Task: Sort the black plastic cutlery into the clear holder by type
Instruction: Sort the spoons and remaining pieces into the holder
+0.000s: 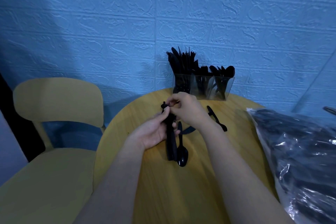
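Note:
My left hand (pixel 154 133) grips a bundle of black cutlery (pixel 171 143) over the round wooden table (pixel 190 178); the pieces point toward me. My right hand (pixel 189 109) pinches the far top end of that bundle with its fingertips. A black spoon (pixel 181 154) lies on the table just right of the bundle, bowl toward me. Another black piece (pixel 217 119) lies further right. The clear holder (pixel 203 87) stands at the table's far edge against the wall, with black knives at its left, forks in the middle and spoons at its right.
A clear plastic bag of black cutlery (pixel 300 151) covers the table's right side. A yellow chair (pixel 54 107) stands to the left of the table. A blue textured wall (pixel 163 14) rises right behind the holder.

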### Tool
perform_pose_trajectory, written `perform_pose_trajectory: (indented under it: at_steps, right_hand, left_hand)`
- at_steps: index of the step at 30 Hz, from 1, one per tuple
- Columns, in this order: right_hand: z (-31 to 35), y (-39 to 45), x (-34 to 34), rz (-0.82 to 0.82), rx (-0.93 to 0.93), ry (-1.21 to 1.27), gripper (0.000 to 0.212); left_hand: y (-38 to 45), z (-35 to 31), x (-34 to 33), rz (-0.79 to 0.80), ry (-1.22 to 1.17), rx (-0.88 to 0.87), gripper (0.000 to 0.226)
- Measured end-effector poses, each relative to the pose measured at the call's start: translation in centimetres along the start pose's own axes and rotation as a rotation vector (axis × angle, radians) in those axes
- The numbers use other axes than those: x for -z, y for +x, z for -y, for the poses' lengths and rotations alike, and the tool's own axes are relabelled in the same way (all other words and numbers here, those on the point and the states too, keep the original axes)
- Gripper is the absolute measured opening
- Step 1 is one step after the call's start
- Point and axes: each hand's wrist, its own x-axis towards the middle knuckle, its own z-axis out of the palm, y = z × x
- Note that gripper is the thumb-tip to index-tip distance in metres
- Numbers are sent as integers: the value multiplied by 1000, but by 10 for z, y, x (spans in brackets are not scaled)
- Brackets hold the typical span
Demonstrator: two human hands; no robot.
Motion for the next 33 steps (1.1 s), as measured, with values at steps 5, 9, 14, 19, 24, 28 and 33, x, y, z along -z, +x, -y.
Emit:
perform_pose_trajectory:
  at_steps: [5, 9, 14, 19, 24, 28, 33]
  right_hand:
    - [-13, -2, 21, 2, -107, -70, 12]
    - [-17, -8, 21, 248, -291, -250, 23]
    - [-11, -6, -1, 374, -369, -333, 32]
    - [-7, -4, -6, 369, -442, -331, 31]
    - [-10, -2, 24, 184, -412, -2, 11]
    - [-7, -5, 53, -227, -265, 338, 17]
    - [11, -7, 54, -447, -16, 543, 2]
  left_hand:
    - [2, -2, 7, -121, -111, -43, 26]
    - [3, -3, 10, -213, -176, -83, 25]
    - [2, -5, 11, -232, -204, -73, 26]
    - [3, -5, 10, -243, -198, -67, 26]
    - [1, -5, 8, -252, -194, -69, 25]
    - [0, -6, 7, -250, -191, -66, 26]
    - [1, -5, 9, -260, -238, -43, 32]
